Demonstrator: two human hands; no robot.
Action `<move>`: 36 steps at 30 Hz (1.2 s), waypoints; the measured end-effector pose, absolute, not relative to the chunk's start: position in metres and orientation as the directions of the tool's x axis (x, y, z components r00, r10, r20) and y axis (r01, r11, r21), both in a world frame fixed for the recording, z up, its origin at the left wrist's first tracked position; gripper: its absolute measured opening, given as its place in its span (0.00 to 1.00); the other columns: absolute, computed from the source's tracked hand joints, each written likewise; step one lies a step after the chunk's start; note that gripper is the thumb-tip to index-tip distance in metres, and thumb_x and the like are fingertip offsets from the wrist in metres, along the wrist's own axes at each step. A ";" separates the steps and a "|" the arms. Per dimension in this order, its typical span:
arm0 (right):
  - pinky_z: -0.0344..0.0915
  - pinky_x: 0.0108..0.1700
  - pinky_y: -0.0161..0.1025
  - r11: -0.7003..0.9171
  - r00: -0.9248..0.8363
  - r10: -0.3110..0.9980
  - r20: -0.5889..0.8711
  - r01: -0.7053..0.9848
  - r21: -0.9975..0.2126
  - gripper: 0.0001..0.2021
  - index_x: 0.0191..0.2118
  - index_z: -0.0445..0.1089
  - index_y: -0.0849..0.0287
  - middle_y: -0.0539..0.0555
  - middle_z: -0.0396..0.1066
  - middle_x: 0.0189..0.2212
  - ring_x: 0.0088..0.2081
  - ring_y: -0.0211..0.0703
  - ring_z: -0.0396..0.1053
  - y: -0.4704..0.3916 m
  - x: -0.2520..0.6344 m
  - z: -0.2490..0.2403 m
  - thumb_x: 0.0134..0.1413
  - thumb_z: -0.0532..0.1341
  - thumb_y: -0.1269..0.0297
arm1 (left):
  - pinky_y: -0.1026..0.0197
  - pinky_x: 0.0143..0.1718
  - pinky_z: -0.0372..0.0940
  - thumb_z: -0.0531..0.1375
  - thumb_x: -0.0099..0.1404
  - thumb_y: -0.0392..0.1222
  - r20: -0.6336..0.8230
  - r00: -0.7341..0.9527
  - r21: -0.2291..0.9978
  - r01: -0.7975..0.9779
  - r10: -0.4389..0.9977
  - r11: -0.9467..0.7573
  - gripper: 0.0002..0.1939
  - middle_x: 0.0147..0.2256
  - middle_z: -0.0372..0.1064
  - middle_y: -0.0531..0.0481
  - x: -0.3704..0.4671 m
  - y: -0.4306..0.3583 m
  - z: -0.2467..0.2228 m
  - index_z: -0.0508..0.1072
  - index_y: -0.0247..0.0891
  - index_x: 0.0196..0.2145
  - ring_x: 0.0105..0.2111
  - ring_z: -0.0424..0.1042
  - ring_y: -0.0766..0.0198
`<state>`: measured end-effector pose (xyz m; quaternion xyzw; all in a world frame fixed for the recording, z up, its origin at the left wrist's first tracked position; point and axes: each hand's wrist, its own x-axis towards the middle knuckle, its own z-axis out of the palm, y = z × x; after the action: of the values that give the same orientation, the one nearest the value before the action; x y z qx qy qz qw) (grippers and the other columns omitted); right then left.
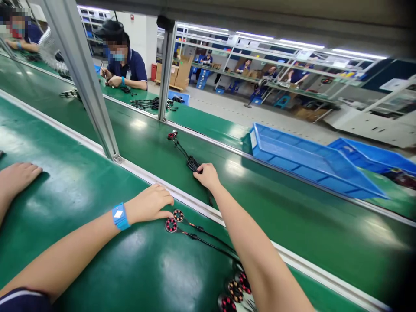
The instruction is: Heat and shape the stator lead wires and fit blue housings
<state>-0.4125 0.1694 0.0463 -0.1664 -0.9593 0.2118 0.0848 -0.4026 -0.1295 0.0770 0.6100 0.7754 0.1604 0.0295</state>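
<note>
My right hand (208, 177) reaches over the metal rail onto the green belt, its thumb and fingers pinching a black cable bundle (193, 164). Small round red-and-black parts (172, 135) are at the far end of that bundle's cables. On the near green table, my left hand (152, 203), with a blue wristband, has its fingers apart, thumb beside two round coil parts, one copper-coloured (178, 215) and one red (171, 225). Black cables run from these coils toward the lower right, passing under my right forearm. More round coils (235, 290) lie near the bottom edge.
Another person's hand (22, 175) rests at the left. A metal post (81, 78) rises from the rail (195, 201). Across the belt sit a masked person (130, 65), cable bundles (149, 104) and blue trays (305, 158).
</note>
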 end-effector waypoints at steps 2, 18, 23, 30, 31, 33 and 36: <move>0.69 0.50 0.45 0.833 -0.909 0.398 0.122 0.302 -0.464 0.07 0.37 0.70 0.62 0.54 0.69 0.44 0.43 0.42 0.68 0.173 -0.406 0.047 0.57 0.68 0.67 | 0.54 0.48 0.63 0.65 0.69 0.54 0.161 -0.287 0.273 0.932 0.944 0.237 0.14 0.40 0.74 0.50 -0.405 -0.132 0.072 0.74 0.40 0.43 0.43 0.73 0.55; 0.69 0.50 0.44 0.796 -0.878 0.384 0.287 0.157 -0.584 0.07 0.32 0.70 0.58 0.55 0.64 0.44 0.43 0.45 0.70 0.209 -0.215 0.084 0.44 0.67 0.70 | 0.42 0.70 0.45 0.53 0.73 0.38 0.243 -0.136 -0.002 0.990 0.960 0.141 0.16 0.66 0.61 0.42 -0.511 0.002 0.061 0.72 0.39 0.55 0.71 0.50 0.47; 0.68 0.53 0.45 0.765 -0.840 0.466 0.279 0.224 -0.603 0.08 0.32 0.73 0.58 0.56 0.67 0.43 0.47 0.47 0.71 0.230 -0.173 0.089 0.43 0.70 0.68 | 0.43 0.67 0.54 0.53 0.72 0.43 0.137 0.000 -0.006 1.000 0.991 0.001 0.14 0.62 0.67 0.43 -0.543 0.050 0.055 0.75 0.39 0.48 0.65 0.62 0.46; 0.69 0.53 0.48 0.668 -0.752 0.608 0.256 0.310 -0.677 0.09 0.31 0.76 0.58 0.56 0.70 0.43 0.44 0.47 0.72 0.278 -0.175 0.078 0.42 0.72 0.63 | 0.55 0.55 0.68 0.42 0.73 0.52 0.043 -0.089 0.091 0.992 0.995 0.085 0.26 0.62 0.67 0.43 -0.552 0.070 0.052 0.68 0.40 0.59 0.54 0.74 0.56; 0.70 0.53 0.48 0.659 -0.743 0.618 0.257 0.311 -0.685 0.09 0.31 0.76 0.59 0.56 0.71 0.43 0.44 0.47 0.72 0.282 -0.177 0.077 0.42 0.72 0.63 | 0.56 0.55 0.67 0.42 0.73 0.52 0.031 -0.112 0.103 0.989 0.993 0.108 0.27 0.63 0.65 0.44 -0.553 0.072 0.055 0.68 0.40 0.60 0.57 0.72 0.56; 0.71 0.51 0.48 0.644 -0.730 0.634 0.257 0.313 -0.698 0.10 0.32 0.76 0.59 0.56 0.71 0.43 0.42 0.46 0.72 0.290 -0.179 0.074 0.43 0.72 0.62 | 0.55 0.58 0.66 0.44 0.72 0.52 0.007 -0.155 0.118 0.981 0.988 0.153 0.27 0.65 0.62 0.43 -0.555 0.076 0.061 0.68 0.41 0.60 0.59 0.69 0.53; 0.72 0.48 0.47 0.629 -0.719 0.648 0.251 0.319 -0.709 0.11 0.33 0.76 0.59 0.56 0.71 0.43 0.42 0.45 0.71 0.298 -0.177 0.072 0.43 0.72 0.60 | 0.53 0.55 0.66 0.48 0.70 0.52 -0.061 -0.191 0.130 0.972 0.980 0.197 0.27 0.58 0.70 0.41 -0.556 0.085 0.074 0.68 0.40 0.61 0.55 0.72 0.50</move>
<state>-0.1773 0.2980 0.0720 -0.2787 -0.8670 0.3286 0.2504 -0.5558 0.0855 0.0744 0.6328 0.7709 0.0311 0.0651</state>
